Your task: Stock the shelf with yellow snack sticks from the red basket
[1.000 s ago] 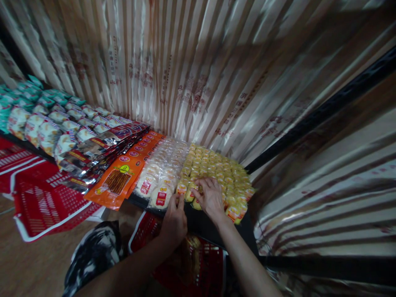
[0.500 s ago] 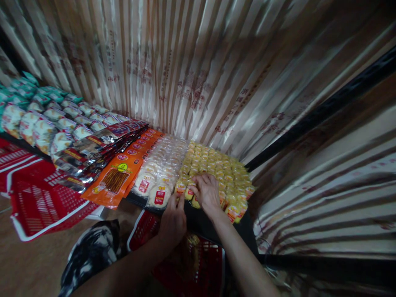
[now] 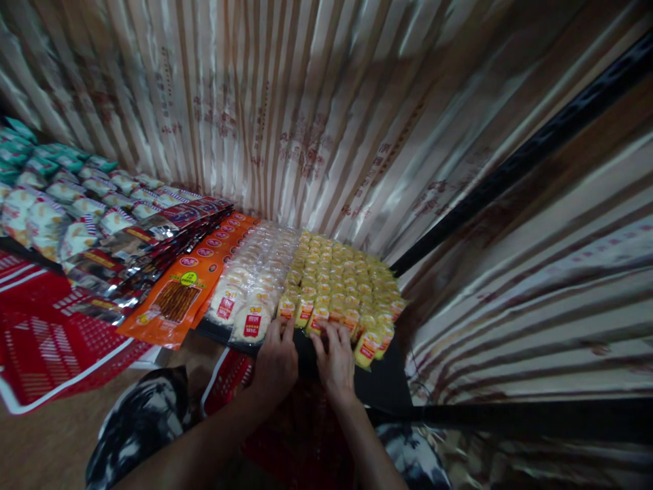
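Note:
Rows of small yellow-wrapped snack packets [image 3: 337, 272] with red and white labels lie on a black shelf [image 3: 380, 388]. My left hand [image 3: 277, 361] is at the shelf's front edge, its outstretched fingertips against the leftmost front yellow packet [image 3: 286, 307]. Beside it, my right hand [image 3: 335, 361] has thumb and fingers apart, the tips touching the front of the yellow packets near the middle of the row. Neither hand appears to grip a packet. Clear-wrapped white rice crackers [image 3: 252, 321] with red labels lie just left of the yellow ones.
Farther left lie an orange snack bag [image 3: 178, 299], dark foil packs [image 3: 122, 262], white packs [image 3: 48, 218] and green packs [image 3: 18, 146]. Red baskets [image 3: 66, 340] stand below the shelf. A pleated, printed sheet [image 3: 286, 102] hangs behind, with a black post [image 3: 510, 163] at right.
My right hand has drawn back from atop the yellow packets to their front edge. The front packets there now sit more evenly. The view has shifted slightly to the right.

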`<state>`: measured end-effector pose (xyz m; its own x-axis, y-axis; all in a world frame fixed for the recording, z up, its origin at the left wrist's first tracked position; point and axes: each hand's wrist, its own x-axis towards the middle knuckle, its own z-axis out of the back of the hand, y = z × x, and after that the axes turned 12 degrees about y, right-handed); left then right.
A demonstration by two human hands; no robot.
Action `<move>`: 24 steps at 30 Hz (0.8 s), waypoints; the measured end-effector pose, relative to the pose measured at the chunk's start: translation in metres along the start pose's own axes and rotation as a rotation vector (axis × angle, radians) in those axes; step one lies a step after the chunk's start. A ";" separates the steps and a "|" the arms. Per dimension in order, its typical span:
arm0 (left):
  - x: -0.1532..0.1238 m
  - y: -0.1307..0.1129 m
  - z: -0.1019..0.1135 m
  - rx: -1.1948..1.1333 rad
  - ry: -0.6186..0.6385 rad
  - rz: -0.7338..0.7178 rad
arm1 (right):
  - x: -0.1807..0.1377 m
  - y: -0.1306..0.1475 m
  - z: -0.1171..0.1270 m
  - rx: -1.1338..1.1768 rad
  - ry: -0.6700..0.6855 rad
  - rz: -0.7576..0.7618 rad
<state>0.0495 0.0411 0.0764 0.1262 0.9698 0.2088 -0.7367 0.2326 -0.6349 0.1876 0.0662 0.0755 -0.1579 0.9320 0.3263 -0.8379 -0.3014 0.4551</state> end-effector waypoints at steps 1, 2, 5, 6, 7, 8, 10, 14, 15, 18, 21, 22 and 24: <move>0.000 0.000 0.000 0.006 -0.002 0.003 | 0.002 -0.001 -0.003 0.003 0.008 0.005; 0.001 0.001 -0.001 0.013 -0.002 0.006 | 0.005 -0.003 -0.006 0.011 0.009 0.009; 0.002 0.002 -0.001 0.053 -0.003 0.004 | 0.010 -0.006 -0.011 0.050 -0.008 0.008; 0.003 0.003 -0.001 0.071 -0.007 0.004 | 0.010 -0.006 -0.012 0.063 -0.012 0.009; 0.003 0.003 -0.001 0.090 -0.012 0.006 | 0.010 -0.006 -0.012 0.072 -0.015 0.012; 0.003 0.003 -0.001 0.109 -0.019 0.010 | 0.009 -0.006 -0.012 0.076 -0.016 0.018; 0.004 0.004 -0.002 0.146 -0.038 0.019 | 0.007 -0.006 -0.013 0.077 -0.016 0.023; 0.006 0.005 -0.004 0.187 -0.075 -0.003 | 0.008 -0.006 -0.012 0.054 -0.003 0.015; 0.007 0.005 -0.004 0.189 -0.081 -0.011 | 0.009 -0.005 -0.011 0.050 -0.005 0.018; 0.008 0.003 0.004 0.173 -0.093 -0.016 | 0.007 0.000 -0.003 0.069 -0.061 0.061; 0.001 -0.002 0.016 0.091 -0.014 -0.052 | -0.013 0.008 0.006 0.120 -0.093 0.126; -0.005 -0.004 0.018 0.054 0.051 -0.079 | -0.024 0.011 0.008 0.139 -0.073 0.128; -0.020 -0.006 0.017 0.000 0.233 -0.148 | -0.055 0.015 0.006 0.182 -0.005 0.082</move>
<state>0.0403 0.0187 0.0881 0.3819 0.9161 0.1222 -0.6990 0.3728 -0.6103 0.1869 0.0092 0.0694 -0.2185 0.9021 0.3720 -0.7143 -0.4076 0.5689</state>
